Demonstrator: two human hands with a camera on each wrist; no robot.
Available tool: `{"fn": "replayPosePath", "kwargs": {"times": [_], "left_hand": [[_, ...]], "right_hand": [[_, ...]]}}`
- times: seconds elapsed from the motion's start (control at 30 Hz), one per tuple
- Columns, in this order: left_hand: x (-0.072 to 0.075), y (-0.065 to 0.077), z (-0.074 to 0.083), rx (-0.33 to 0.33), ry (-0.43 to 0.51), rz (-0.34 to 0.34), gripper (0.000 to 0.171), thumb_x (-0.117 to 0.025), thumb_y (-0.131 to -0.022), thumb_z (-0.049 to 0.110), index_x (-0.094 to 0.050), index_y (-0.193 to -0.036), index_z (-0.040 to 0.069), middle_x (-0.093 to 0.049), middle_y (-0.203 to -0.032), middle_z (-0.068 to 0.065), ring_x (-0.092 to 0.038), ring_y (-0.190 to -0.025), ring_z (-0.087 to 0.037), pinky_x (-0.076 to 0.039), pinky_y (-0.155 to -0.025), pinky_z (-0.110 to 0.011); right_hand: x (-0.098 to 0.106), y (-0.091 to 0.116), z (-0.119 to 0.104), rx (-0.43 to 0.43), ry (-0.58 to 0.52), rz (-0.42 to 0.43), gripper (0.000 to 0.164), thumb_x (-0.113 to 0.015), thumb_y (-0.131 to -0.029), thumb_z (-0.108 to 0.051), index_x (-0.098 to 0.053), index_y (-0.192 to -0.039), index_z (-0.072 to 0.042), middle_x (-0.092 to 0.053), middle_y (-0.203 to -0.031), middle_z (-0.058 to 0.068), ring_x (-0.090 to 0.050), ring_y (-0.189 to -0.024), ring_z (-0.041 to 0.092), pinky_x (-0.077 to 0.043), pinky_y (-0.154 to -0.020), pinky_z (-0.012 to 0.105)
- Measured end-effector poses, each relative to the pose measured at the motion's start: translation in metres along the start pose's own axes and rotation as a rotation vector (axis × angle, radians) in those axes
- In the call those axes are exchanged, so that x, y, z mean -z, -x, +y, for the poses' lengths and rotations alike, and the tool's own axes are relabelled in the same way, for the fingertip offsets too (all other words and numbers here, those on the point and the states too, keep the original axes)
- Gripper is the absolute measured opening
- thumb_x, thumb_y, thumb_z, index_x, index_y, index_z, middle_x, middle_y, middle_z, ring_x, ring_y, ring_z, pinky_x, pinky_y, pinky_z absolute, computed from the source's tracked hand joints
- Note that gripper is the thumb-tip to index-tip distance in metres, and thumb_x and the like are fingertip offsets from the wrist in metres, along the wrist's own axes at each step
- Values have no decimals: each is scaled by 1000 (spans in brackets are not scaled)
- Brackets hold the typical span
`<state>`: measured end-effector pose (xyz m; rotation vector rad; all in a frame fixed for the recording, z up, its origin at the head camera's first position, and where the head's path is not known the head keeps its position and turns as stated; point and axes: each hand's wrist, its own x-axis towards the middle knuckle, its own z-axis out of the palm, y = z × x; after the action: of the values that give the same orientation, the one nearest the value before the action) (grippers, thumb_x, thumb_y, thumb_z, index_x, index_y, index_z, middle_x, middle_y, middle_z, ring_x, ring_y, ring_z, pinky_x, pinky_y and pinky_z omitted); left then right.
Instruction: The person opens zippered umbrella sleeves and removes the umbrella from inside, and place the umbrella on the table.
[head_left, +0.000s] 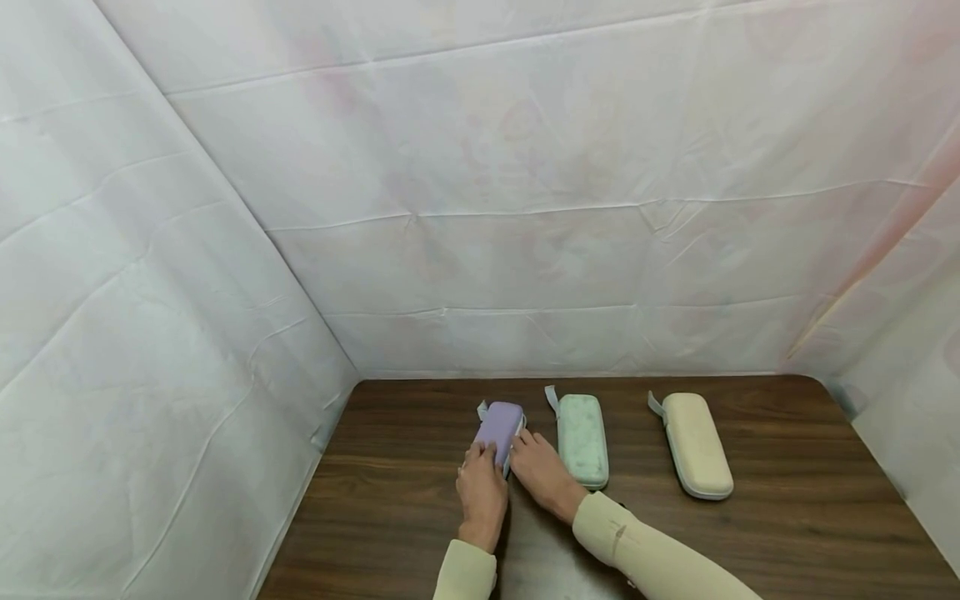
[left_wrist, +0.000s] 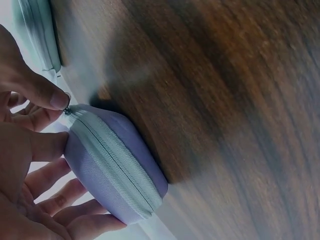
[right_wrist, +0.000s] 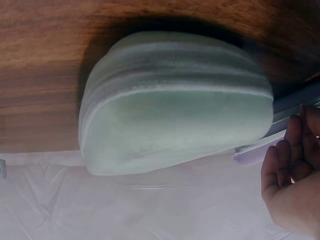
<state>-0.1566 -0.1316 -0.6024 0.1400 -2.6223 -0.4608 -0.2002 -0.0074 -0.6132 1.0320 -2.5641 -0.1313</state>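
A purple zippered case (head_left: 501,421) lies on the wooden table, left of the other cases. My left hand (head_left: 482,492) grips its near end, thumb and fingers spread along the side in the left wrist view. At the corner of the same case, my right hand (head_left: 542,473) pinches the small metal zipper pull (left_wrist: 67,107) between thumb and forefinger. A pale zipper band (left_wrist: 117,160) runs around the purple case, its teeth meeting along the end that shows. Just right of my right hand lies a mint green case (head_left: 581,437), large in the right wrist view.
Farther right on the dark wooden table (head_left: 810,500) lies a cream case (head_left: 697,446), slightly turned. The green and cream cases each have a strap loop at the far left corner. A white cloth (head_left: 525,267) hangs behind the table and along both sides.
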Motion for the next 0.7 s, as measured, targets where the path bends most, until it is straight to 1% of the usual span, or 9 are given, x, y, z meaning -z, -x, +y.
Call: {"fn": "replayPosePath", "kwargs": {"times": [0.2,0.33,0.4,0.5,0.6,0.7], "left_hand": [[0,0,1,16,-4,8,35,-86,-81,-1,-80,-115,2,-72,-114,-15,-73,-99,-39,-59,-73,-57],[2,1,-1,1,-23,-16,36,-85,-83,1,-79,-118,3,-72,-116,-15,-73,-100,-39,-60,-73,-57],[4,1,-4,-28,-40,-37,35,-85,-84,3,-78,-118,2,-72,-117,-16,-73,-98,-39,-60,-71,-56],[9,-1,-11,-93,-45,-73,33,-85,-84,5,-77,-115,0,-73,-117,-17,-74,-93,-40,-61,-68,-53],[18,-4,-20,-158,18,-127,33,-87,-81,3,-74,-111,-3,-74,-116,-22,-75,-90,-42,-61,-70,-52],[29,-8,-28,-202,100,-231,39,-87,-79,0,-73,-115,-6,-72,-123,-28,-74,-99,-46,-61,-79,-54]], "right_hand": [[1,2,-4,20,-27,23,12,-83,-90,-11,-77,-100,-12,-68,-101,2,-57,-97,19,-53,-81,33],[0,2,-5,21,-16,48,12,-85,-88,-13,-78,-98,-12,-67,-98,1,-56,-94,19,-51,-78,32],[0,2,-5,20,-4,54,12,-85,-88,-13,-78,-98,-12,-67,-98,2,-55,-94,19,-50,-78,32],[-2,3,-5,11,3,64,12,-85,-88,-11,-78,-97,-11,-67,-97,2,-55,-94,19,-50,-77,32],[-1,3,-3,-2,-1,69,10,-84,-88,-10,-78,-96,-11,-67,-96,2,-55,-93,19,-49,-77,32],[1,3,-2,-8,-8,63,11,-84,-88,-9,-77,-96,-11,-68,-96,2,-55,-93,19,-50,-77,32]]}}
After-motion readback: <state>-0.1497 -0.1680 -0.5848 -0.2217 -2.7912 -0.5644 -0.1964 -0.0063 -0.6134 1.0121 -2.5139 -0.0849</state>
